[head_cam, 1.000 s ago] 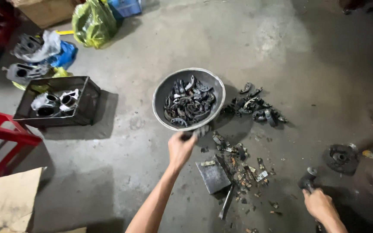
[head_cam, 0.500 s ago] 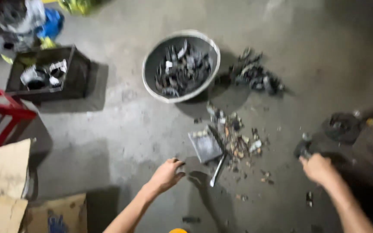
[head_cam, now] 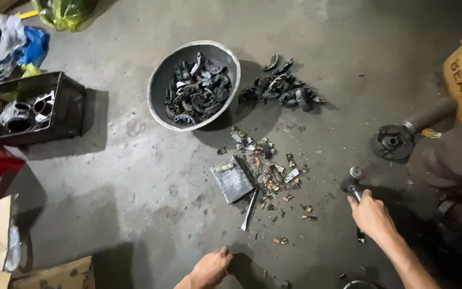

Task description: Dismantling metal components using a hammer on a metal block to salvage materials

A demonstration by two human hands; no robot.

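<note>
Hammer (head_cam: 353, 187) lying right of plate (head_cam: 232, 179), right hand (head_cam: 371, 215) clenching its handle. Likely heavy, rigid; gripping low on handle suits. Left hand (head_cam: 211, 267) resting below plate, fingers loosely curled, holding nothing. Scraps (head_cam: 274, 171) littering plate's right edge; bowl (head_cam: 196, 85) sitting above.

Right hand (head_cam: 371, 215) gripping a hammer (head_cam: 352, 184); left hand (head_cam: 212, 266) resting empty on the concrete floor (head_cam: 135, 187). Lying between and just ahead of them: flat metal block (head_cam: 232, 180), chisel (head_cam: 250, 209), scrap bits (head_cam: 274, 171). Sitting farther ahead: round basin (head_cam: 194, 85) holding dark metal parts.
</note>
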